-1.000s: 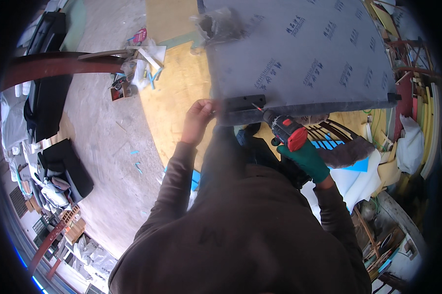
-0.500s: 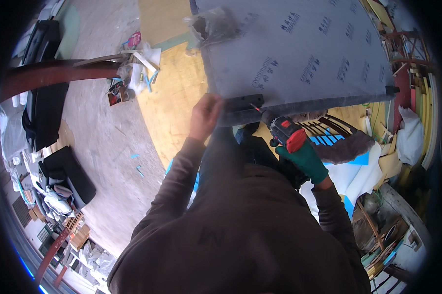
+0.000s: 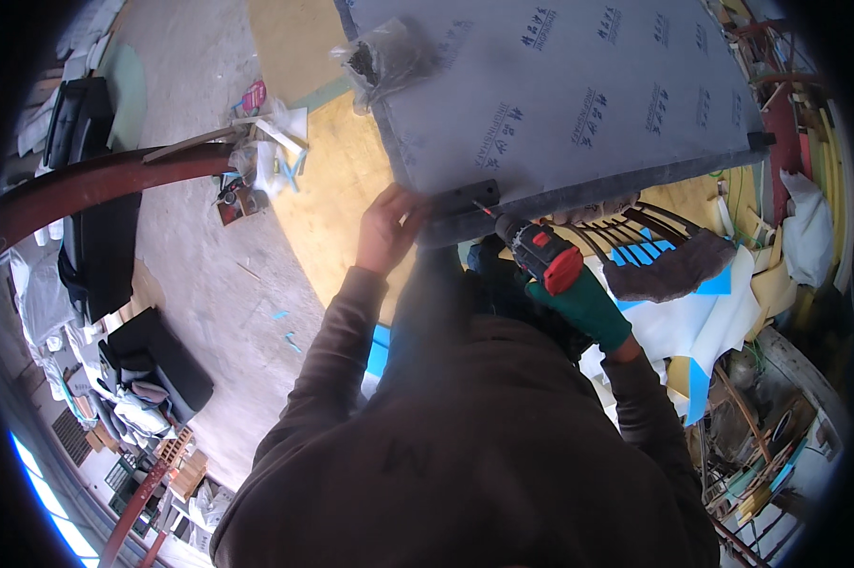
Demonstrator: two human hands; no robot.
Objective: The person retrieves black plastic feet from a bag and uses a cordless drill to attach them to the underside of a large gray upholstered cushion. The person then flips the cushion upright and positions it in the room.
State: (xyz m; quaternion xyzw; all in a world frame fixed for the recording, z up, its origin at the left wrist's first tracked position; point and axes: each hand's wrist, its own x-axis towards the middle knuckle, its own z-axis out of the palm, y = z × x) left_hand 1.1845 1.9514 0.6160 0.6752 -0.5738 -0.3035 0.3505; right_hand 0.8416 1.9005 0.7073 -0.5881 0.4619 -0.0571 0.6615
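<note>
A flat black bar [image 3: 470,197] with holes lies on the near left corner of a large panel [image 3: 569,104] covered in grey printed fabric. My left hand [image 3: 387,230], bare, is at the bar's left end, its thumb and fingers bent together; whatever may be between them is hidden. In a green glove, my right hand [image 3: 580,308] grips a black and red cordless drill [image 3: 541,251] by its handle. The drill's bit points at the right part of the bar, close to a hole; I cannot tell whether it touches.
A clear plastic bag [image 3: 386,62] with dark contents rests at the panel's left edge. Brown slatted wooden pieces [image 3: 626,232] and white and blue sheets [image 3: 697,317] lie to the right. A curved red beam [image 3: 96,185] and black upholstered pieces [image 3: 157,364] are at left.
My left hand's fingers have come in closer to the bar's left end. The drill stays by the bar in my right hand. The whole view has shifted slightly.
</note>
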